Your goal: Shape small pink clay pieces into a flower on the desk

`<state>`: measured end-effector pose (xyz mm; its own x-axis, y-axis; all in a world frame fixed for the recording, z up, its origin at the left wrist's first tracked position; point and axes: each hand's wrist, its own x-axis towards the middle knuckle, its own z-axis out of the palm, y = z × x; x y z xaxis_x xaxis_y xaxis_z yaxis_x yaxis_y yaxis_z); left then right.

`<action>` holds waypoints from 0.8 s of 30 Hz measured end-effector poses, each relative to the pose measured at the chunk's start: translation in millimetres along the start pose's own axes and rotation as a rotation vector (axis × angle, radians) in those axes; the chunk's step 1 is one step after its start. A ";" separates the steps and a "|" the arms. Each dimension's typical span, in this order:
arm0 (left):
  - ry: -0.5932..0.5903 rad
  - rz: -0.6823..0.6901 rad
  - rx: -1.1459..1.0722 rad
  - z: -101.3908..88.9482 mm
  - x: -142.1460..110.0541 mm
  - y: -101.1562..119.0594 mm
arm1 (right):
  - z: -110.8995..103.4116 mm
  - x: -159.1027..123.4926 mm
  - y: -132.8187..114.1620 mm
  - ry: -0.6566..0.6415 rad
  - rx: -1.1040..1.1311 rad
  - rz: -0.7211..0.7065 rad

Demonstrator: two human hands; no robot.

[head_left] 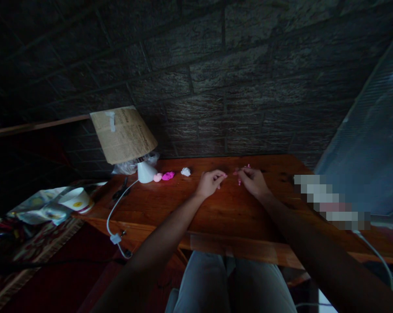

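Both my hands rest on a reddish wooden table (216,213), near its far edge. My left hand (210,182) is curled, its fingertips pinched together by something small and pink that I cannot make out. My right hand (253,180) is closed round a thin pink object (240,179), part of which sticks out above and below the fingers. The two hands are a few centimetres apart. To the left of them lie a white lump (185,171), a bright pink lump (168,175) and a pale pink lump (157,177).
A small lamp with a white base (146,172) and a newsprint shade (123,134) stands at the table's back left; its white cord (113,217) hangs over the edge. A paper cup (75,201) and clutter sit lower left. A dark brick wall is behind.
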<state>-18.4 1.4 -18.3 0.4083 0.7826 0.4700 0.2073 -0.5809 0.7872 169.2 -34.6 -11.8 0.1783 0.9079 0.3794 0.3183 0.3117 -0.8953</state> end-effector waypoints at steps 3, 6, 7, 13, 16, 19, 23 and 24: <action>-0.003 0.002 0.007 -1.2 -0.7 2.1 | 1.6 -1.4 -1.6 -0.024 -0.009 -0.005; -0.010 -0.006 0.010 -1.6 -1.1 4.5 | 2.3 -2.7 -5.4 -0.049 -0.007 0.007; -0.009 -0.009 0.011 -1.5 -1.2 5.0 | 2.3 -3.1 -7.0 -0.064 0.001 0.007; 0.019 0.006 -0.035 -1.8 -0.6 3.7 | 3.3 -5.9 -12.7 -0.257 0.094 0.085; 0.030 0.010 -0.107 -1.9 -0.2 3.2 | 4.2 -7.2 -12.6 -0.316 0.170 0.138; 0.036 0.012 -0.180 -0.6 -0.1 4.7 | 5.3 -7.6 -11.9 -0.322 0.235 0.172; 0.027 0.023 -0.223 1.6 -0.6 8.4 | 6.6 -7.5 -9.7 -0.347 0.320 0.245; 0.011 0.024 -0.225 1.9 -0.8 9.2 | 6.8 -7.5 -8.9 -0.372 0.325 0.253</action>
<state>-15.2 -5.0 -12.3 0.4006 0.7723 0.4930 -0.0066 -0.5356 0.8444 158.7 -42.3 -8.3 -0.1481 0.9850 0.0882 -0.0059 0.0883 -0.9961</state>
